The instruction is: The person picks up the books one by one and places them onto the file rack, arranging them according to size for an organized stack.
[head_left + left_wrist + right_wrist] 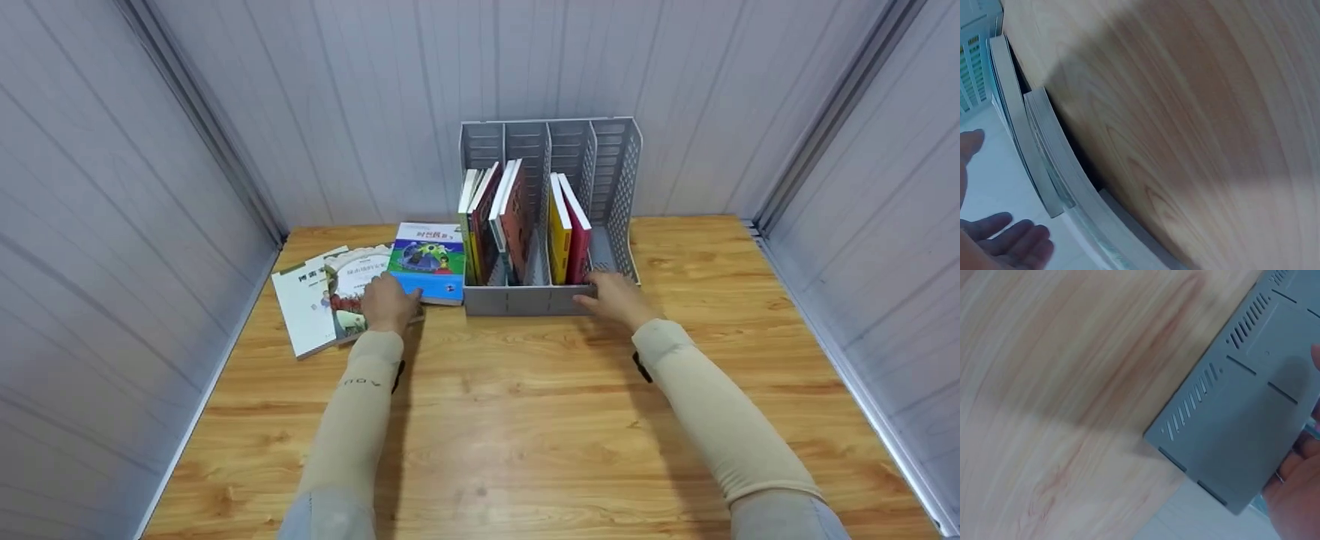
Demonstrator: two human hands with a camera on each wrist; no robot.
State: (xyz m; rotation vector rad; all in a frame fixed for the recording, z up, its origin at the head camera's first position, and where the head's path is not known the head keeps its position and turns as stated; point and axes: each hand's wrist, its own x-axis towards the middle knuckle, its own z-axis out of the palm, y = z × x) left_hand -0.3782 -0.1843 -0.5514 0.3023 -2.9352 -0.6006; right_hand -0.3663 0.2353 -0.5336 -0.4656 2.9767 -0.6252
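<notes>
My left hand (388, 301) is over the flat books at the left, its fingers near a picture book with a white oval (360, 274) and the blue-covered book (426, 259). In the left wrist view, the left hand's thumb and fingers (1016, 239) are spread apart with nothing between them. My right hand (619, 298) holds the front wall of the grey file rack (525, 301) near its right end. Its thumb lies outside, while the other fingers (1292, 464) reach over the rim. Beside those fingers, a red book (578, 247) and a yellow book (558, 240) stand upright.
A white-covered book (304, 307) lies partly under the oval-cover one. More books (480, 217) lean in the rack's left compartments, including one with a reddish-brown cover (517, 217). Panel walls (375, 97) enclose the wooden table (510, 420) at the back and sides.
</notes>
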